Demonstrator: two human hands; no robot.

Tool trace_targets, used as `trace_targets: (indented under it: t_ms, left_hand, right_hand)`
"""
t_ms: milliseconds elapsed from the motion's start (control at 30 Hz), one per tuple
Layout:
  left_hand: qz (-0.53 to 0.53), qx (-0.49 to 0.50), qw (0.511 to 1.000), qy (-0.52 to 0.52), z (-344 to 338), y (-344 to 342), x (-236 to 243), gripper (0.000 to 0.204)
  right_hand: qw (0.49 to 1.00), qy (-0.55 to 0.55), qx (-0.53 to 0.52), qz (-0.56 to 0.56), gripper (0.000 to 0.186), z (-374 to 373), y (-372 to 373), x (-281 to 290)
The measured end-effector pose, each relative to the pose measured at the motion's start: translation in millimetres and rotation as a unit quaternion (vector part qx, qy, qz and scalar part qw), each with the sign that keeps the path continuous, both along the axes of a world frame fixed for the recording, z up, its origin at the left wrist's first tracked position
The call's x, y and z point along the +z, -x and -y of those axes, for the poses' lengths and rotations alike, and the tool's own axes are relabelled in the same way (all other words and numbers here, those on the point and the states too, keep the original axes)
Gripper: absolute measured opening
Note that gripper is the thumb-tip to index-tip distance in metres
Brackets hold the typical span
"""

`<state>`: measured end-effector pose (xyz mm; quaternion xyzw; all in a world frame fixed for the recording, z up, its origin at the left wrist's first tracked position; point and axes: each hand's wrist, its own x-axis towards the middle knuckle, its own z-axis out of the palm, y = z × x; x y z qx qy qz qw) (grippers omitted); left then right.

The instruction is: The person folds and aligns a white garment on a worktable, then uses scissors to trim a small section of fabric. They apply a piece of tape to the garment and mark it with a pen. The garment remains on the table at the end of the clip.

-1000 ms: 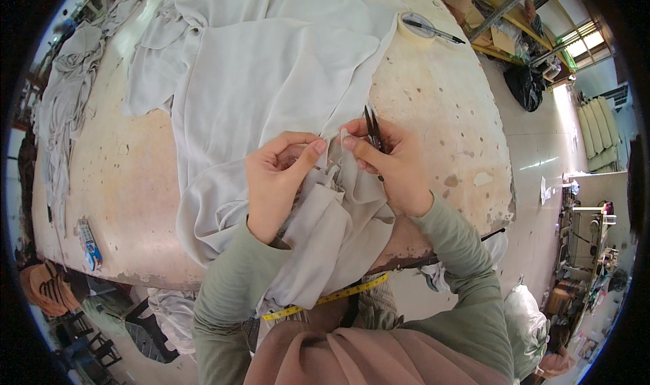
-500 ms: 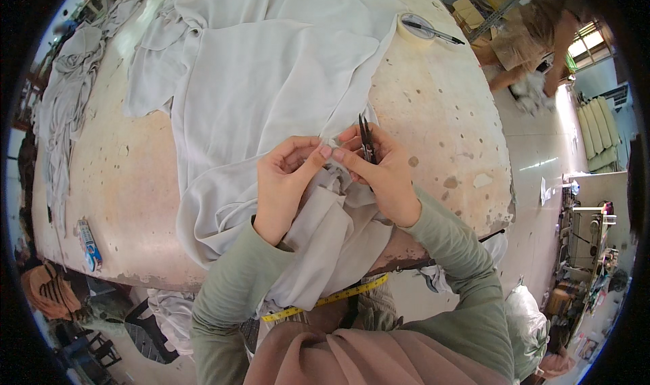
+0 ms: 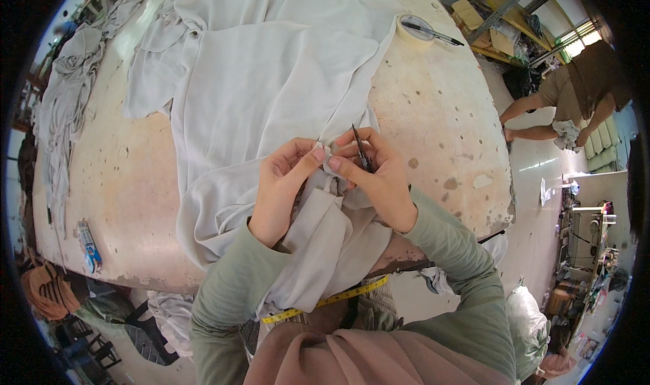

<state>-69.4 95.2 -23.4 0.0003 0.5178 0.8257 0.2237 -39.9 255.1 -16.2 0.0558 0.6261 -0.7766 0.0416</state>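
Note:
A light grey fabric piece spreads over the table, its near part bunched up and hanging down over the front edge. My left hand pinches a small fold of it between thumb and fingers. Close beside it, my right hand is closed, thumb and forefinger at the same fold. Small black thread snips are tucked in that right hand, points upward. Whether their blades are apart is hard to make out, and their lower part is hidden by the fingers.
On the worn table lie a tape roll with a black pen across it, and a small blue box. More grey cloth lies far left. Another person bends over at the right. A yellow measuring tape crosses my lap.
The snips have tilted left in my right hand, and the pinched fold shows more between my fingers. The person at the right has moved further right and nearer, carrying pale cloth.

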Motion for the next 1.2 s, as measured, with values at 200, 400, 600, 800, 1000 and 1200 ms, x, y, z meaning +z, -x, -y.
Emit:
trace_targets:
  t_ms: [200,400,600,800,1000,1200]
  left_hand:
    - [0.011,-0.005,1.000,0.026,0.0,0.2,2.2,0.018]
    - [-0.081,-0.010,0.989,0.121,-0.6,-1.1,0.3,0.020]
    - [-0.148,-0.009,0.970,0.191,-1.8,-0.6,-8.9,0.021]
    - [-0.139,-0.048,0.979,0.139,-0.4,0.1,-10.1,0.024]
    - [-0.382,0.208,0.777,0.456,7.3,7.3,6.6,0.025]
    - [-0.361,0.068,0.873,0.321,5.6,3.7,12.7,0.021]
  right_hand:
    - [0.999,0.028,0.005,0.016,0.025,-4.9,1.2,2.5]
    - [0.994,-0.104,-0.006,-0.041,0.021,-11.7,4.0,-0.9]
    - [0.984,-0.158,0.029,-0.071,0.022,-12.4,8.6,-6.5]
    - [0.972,0.111,0.156,0.136,0.026,-22.9,10.3,1.2]
    - [0.997,0.014,0.035,0.074,0.024,-18.3,12.4,2.9]
    - [0.995,-0.065,0.068,0.045,0.021,-17.2,8.5,7.6]
